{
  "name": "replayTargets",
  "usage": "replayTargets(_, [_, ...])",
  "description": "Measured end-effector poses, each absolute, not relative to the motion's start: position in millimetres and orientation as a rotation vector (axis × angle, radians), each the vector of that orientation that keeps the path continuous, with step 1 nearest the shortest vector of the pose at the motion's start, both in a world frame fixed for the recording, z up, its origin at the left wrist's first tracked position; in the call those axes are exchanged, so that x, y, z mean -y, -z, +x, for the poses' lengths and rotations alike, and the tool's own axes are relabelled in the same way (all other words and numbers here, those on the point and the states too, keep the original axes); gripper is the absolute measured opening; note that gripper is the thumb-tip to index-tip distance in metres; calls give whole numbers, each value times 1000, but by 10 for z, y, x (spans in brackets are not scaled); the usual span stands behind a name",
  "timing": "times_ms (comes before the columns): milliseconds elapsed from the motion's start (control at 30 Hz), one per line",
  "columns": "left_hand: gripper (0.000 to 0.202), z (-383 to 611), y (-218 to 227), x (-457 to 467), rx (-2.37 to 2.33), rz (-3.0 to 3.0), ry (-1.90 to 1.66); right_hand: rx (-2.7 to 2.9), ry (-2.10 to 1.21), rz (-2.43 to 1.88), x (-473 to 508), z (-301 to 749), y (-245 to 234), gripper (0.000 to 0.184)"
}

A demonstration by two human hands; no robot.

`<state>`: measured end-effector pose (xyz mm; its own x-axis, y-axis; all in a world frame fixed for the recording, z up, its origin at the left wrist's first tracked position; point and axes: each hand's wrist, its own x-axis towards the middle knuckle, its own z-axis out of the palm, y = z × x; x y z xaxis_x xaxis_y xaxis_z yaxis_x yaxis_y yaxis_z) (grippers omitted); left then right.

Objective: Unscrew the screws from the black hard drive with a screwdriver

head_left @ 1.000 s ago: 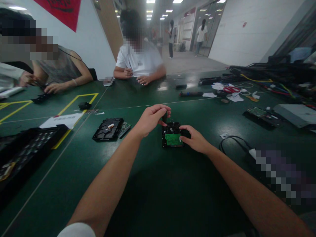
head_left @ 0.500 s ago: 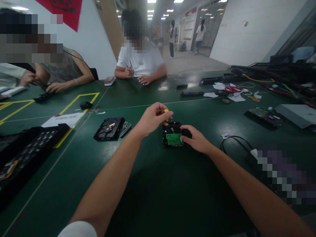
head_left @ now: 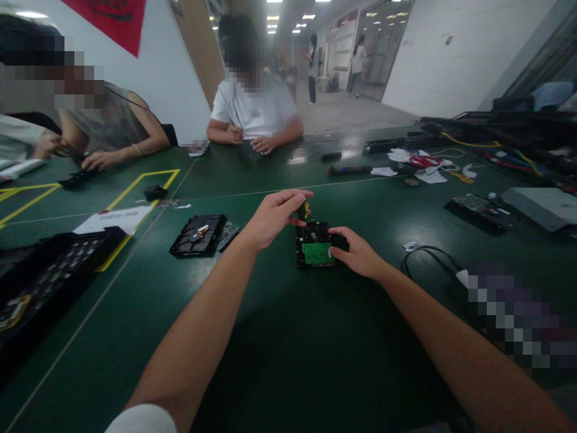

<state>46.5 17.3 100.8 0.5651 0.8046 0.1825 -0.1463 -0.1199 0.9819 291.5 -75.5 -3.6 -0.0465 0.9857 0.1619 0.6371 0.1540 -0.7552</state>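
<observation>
In front of me a black hard drive lies on the green table, its green circuit board facing up. My left hand is closed around the yellow and black handle of a small screwdriver, held over the drive's far end. The screwdriver's tip is too small to make out. My right hand grips the drive's right edge, thumb by the board and fingers at the far right corner. Left of the drive lie another hard drive and a loose circuit board.
A long black casing stands at the left, near a white paper. At right are a drive with a board, a grey metal box, a black cable and piled wires. Two people sit across the table.
My left fingers have shifted on the screwdriver handle, from a pinch on its top to stretching over and beside it. My right hand and the hard drive have stayed in place.
</observation>
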Motion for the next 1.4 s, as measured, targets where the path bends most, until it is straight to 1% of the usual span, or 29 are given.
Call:
replayTargets(200, [30, 474, -1046, -147, -665, 1619, -935, 1752, -664, -1553, 760, 2915, 39, 45])
replayTargets(400, [31, 493, -1034, -147, -722, 1611, -975, 1764, -676, -1541, 751, 2930, 57, 45])
replayTargets(767, [23, 511, -1018, -150, -622, 1589, -943, 1773, -659, -1553, 743, 2934, 57, 46])
replayTargets(967, [24, 504, -1024, -153, -547, 1444, -891, 1771, -661, -1567, 747, 2931, 52, 46])
replayTargets(1067, [21, 507, -1037, -144, -588, 1479, -901, 1761, -660, -1576, 759, 2914, 34, 46])
replayTargets(1267, [23, 515, -1024, -150, -719, 1559, -964, 1750, -665, -1563, 755, 2911, 46, 45])
replayTargets(1400, [21, 516, -1021, -143, -712, 1544, -938, 1753, -676, -1563, 752, 2919, 51, 46])
